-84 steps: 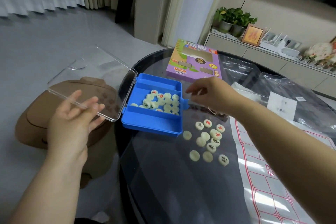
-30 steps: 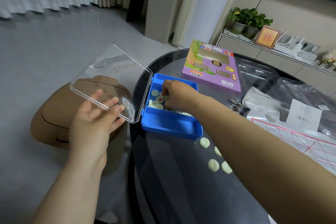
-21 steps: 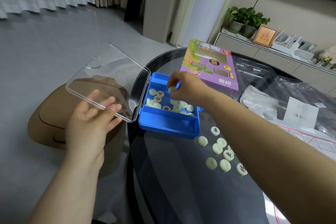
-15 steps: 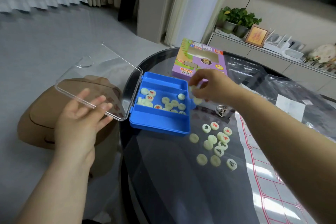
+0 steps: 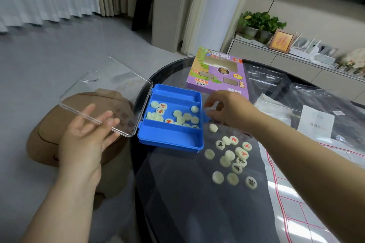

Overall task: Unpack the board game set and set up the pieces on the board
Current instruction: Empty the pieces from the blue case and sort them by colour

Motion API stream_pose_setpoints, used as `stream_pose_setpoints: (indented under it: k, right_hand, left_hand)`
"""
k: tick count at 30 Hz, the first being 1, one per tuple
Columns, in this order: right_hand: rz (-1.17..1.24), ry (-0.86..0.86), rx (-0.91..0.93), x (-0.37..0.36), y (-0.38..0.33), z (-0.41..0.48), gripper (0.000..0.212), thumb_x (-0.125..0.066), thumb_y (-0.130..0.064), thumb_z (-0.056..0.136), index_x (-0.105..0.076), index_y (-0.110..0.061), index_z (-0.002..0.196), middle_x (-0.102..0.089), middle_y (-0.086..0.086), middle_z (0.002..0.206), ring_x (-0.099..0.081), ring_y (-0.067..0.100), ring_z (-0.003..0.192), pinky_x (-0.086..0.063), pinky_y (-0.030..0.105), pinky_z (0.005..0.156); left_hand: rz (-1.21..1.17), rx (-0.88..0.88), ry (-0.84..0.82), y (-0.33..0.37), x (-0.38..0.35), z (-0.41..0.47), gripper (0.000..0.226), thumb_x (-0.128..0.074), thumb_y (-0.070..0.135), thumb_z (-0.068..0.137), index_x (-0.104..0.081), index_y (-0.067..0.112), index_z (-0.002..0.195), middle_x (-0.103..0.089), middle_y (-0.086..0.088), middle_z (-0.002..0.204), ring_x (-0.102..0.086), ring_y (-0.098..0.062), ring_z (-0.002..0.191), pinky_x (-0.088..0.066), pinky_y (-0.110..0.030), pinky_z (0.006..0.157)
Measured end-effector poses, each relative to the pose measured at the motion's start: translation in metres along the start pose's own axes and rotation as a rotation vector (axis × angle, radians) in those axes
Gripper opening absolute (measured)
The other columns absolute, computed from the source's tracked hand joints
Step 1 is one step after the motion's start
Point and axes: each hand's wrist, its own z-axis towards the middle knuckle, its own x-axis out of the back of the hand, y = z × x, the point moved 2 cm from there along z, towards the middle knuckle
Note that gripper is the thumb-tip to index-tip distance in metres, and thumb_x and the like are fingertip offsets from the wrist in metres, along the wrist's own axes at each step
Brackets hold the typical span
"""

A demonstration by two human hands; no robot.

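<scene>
An open blue case (image 5: 171,139) stands at the left edge of the round glass table (image 5: 177,207). Several pale round game pieces (image 5: 178,115) lie in its middle compartment. My left hand (image 5: 85,140) presses flat from below against the clear hinged lid (image 5: 106,89), which juts out over the floor. My right hand (image 5: 229,111) hovers just right of the case, its curled fingers round a pale piece. One loose piece (image 5: 213,128) lies right below it. Several more pieces (image 5: 230,157) are scattered on the glass. The white board sheet (image 5: 316,215) with a red grid lies at the right.
A purple game box (image 5: 217,74) lies behind the case. Clear plastic bags (image 5: 296,100) and a white paper (image 5: 316,122) cover the table's far right. A brown stool (image 5: 45,136) stands on the floor under the lid.
My right hand reached into the case, took pieces and carried them right, out over the table. One piece has dropped below it. My left hand has stayed under the lid.
</scene>
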Motion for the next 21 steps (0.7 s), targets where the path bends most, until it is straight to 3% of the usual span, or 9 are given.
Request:
stream_pose_setpoints:
  k: [2,4,7,10,13,17,19,21]
  right_hand:
    - [-0.072,-0.078,0.090,-0.004,-0.019,0.010,0.026,-0.059,-0.017,0.086,-0.060,-0.012,0.112,-0.054,-0.003,0.097,-0.046,0.009,0.083,-0.035,0.017,0.063]
    - [-0.190,-0.190,0.144,-0.015,-0.034,0.022,0.032,-0.056,-0.018,0.088,-0.055,-0.016,0.119,-0.055,0.001,0.117,-0.048,0.011,0.093,-0.036,0.020,0.072]
    - [-0.269,-0.293,0.115,-0.028,-0.043,0.036,0.041,-0.056,-0.019,0.088,-0.046,-0.020,0.128,-0.045,0.004,0.132,-0.048,0.021,0.114,-0.040,0.028,0.086]
    - [-0.208,-0.324,0.061,-0.034,-0.045,0.043,0.046,-0.056,-0.017,0.087,-0.042,-0.022,0.131,-0.040,0.003,0.134,-0.047,0.022,0.116,-0.042,0.029,0.089]
    - [-0.221,-0.327,0.068,-0.039,-0.048,0.047,0.046,-0.056,-0.015,0.086,-0.042,-0.021,0.130,-0.038,0.003,0.132,-0.049,0.023,0.111,-0.042,0.027,0.081]
    - [-0.315,-0.310,0.110,-0.039,-0.054,0.054,0.040,-0.055,-0.013,0.087,-0.043,-0.016,0.125,-0.046,0.007,0.123,-0.049,0.022,0.097,-0.038,0.024,0.070]
    - [-0.358,-0.308,0.137,-0.037,-0.058,0.057,0.036,-0.053,-0.012,0.088,-0.044,-0.014,0.123,-0.050,0.007,0.113,-0.043,0.019,0.087,-0.034,0.020,0.057]
    - [-0.380,-0.312,0.148,-0.036,-0.059,0.059,0.035,-0.053,-0.012,0.088,-0.045,-0.014,0.122,-0.046,0.004,0.100,-0.041,0.018,0.084,-0.031,0.022,0.054]
  left_hand:
    - [0.003,0.002,-0.002,0.000,-0.001,0.000,0.050,-0.051,-0.005,0.085,-0.040,0.016,0.130,-0.060,0.005,0.090,-0.065,-0.004,0.070,-0.052,-0.011,0.059]
    - [-0.001,0.006,-0.003,0.000,-0.001,-0.001,0.051,-0.052,-0.005,0.084,-0.041,0.017,0.129,-0.060,0.005,0.091,-0.063,-0.006,0.075,-0.052,-0.010,0.058]
    - [-0.013,0.017,-0.003,0.000,0.001,0.000,0.051,-0.052,-0.005,0.084,-0.042,0.017,0.128,-0.060,0.004,0.091,-0.060,-0.009,0.083,-0.053,-0.011,0.059]
    - [-0.021,0.025,-0.003,0.000,0.001,0.001,0.050,-0.052,-0.005,0.084,-0.043,0.018,0.127,-0.061,0.004,0.091,-0.060,-0.010,0.083,-0.052,-0.013,0.061]
    - [-0.023,0.029,0.004,0.000,0.000,0.002,0.047,-0.052,-0.005,0.083,-0.044,0.024,0.120,-0.061,0.005,0.090,-0.062,-0.007,0.077,-0.053,-0.012,0.061]
    - [-0.029,0.030,-0.002,0.000,0.000,0.002,0.048,-0.052,-0.005,0.083,-0.044,0.024,0.121,-0.061,0.004,0.090,-0.060,-0.009,0.082,-0.052,-0.013,0.062]
    - [-0.030,0.030,-0.004,0.000,0.000,0.002,0.048,-0.052,-0.005,0.083,-0.044,0.024,0.121,-0.061,0.004,0.090,-0.060,-0.009,0.082,-0.052,-0.013,0.062]
    - [-0.029,0.031,-0.002,0.000,0.001,0.002,0.046,-0.053,-0.004,0.083,-0.044,0.025,0.119,-0.061,0.004,0.090,-0.060,-0.010,0.082,-0.052,-0.013,0.062]
